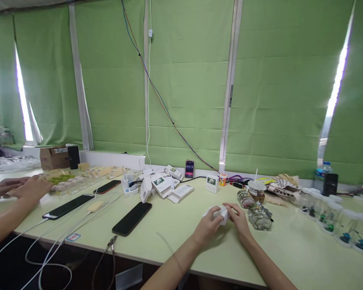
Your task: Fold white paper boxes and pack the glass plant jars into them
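Note:
A small white box is held just above the pale table, in front of me. My left hand wraps round its left side, the fingers closed on it. On the other side, my right hand pinches the box's upper edge with thumb and fingers. Much of the box is hidden behind the fingers. To the right of my hands lie two clear bags or containers with pale contents, one nearer and one farther. Beyond my hands stands an upright white box with a printed picture.
White cartons are heaped at the back, near an upright phone. A black phone lies left, with white cables further over. Clear cylinders line the right. A co-worker's hands are at far left.

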Available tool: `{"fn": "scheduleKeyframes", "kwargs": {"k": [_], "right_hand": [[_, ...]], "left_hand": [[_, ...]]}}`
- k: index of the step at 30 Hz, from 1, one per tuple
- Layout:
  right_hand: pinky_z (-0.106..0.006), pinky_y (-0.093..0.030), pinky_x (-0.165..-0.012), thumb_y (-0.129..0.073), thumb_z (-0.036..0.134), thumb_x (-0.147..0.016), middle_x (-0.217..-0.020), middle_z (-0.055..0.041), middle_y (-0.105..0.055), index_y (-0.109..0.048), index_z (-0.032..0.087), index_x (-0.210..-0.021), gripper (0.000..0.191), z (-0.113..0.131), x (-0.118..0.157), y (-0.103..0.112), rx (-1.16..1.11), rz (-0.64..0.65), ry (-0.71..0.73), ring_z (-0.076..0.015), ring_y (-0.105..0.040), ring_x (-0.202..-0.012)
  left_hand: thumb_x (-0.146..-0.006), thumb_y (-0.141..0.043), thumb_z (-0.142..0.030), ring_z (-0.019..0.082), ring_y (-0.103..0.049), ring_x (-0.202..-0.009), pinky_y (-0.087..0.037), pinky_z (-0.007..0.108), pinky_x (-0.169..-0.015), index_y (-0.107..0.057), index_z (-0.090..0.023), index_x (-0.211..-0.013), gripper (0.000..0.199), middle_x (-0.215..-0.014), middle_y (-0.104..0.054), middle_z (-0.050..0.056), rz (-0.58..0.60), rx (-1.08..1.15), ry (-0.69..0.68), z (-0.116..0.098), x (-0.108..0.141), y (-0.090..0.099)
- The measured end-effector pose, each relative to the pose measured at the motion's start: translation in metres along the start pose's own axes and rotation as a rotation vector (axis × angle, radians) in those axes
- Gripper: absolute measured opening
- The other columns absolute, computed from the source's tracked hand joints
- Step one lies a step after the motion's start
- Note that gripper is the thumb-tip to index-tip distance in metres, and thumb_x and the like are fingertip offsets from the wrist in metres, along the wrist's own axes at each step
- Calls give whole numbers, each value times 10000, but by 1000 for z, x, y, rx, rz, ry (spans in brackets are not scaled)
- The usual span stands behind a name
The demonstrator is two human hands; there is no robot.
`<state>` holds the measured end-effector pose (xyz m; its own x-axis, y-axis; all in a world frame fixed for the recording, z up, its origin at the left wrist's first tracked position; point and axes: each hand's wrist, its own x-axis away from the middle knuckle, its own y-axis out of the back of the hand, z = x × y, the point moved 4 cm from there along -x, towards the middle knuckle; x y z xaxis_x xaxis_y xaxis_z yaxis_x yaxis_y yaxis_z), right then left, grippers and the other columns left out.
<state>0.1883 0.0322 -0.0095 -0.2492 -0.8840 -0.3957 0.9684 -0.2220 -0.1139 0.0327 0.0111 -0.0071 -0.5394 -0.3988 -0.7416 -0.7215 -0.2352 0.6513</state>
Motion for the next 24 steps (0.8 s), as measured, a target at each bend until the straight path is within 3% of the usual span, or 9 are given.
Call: {"fn": "scheduleKeyframes", "kwargs": {"k": [4, 14, 24], "right_hand": [[-256, -371, -458, -697, 521, -638, -844, -50, -618, -730, 202, -787, 355, -4, -1, 0, -8, -3, -6, -150, -510, -587], [-249, -361, -447, -688, 534, -640, -801, -42, -617, -701, 201, -751, 351, -8, -2, 0, -2, -12, 3, -147, -489, -570], [-244, -336, -436, -688, 543, -643, -683, -6, -554, -654, 198, -723, 356, -2, 1, -2, -1, 8, 24, -127, -447, -526]], "left_hand": [[-819, -450, -52, 283, -526, -1128, -524, 435, -860, -551, -283, -1063, 351, -1261, -440, 101, -12, 70, 35, 0, -1, 3], [-761, -510, 20, 215, -484, -1142, -498, 391, -936, -405, -248, -1206, 529, -1214, -407, 98, -54, 103, 58, 4, 0, 2], [-769, -518, 3, 213, -518, -1124, -504, 383, -918, -442, -257, -1175, 488, -1225, -426, 87, -73, 105, 48, 2, 0, 3]]}}
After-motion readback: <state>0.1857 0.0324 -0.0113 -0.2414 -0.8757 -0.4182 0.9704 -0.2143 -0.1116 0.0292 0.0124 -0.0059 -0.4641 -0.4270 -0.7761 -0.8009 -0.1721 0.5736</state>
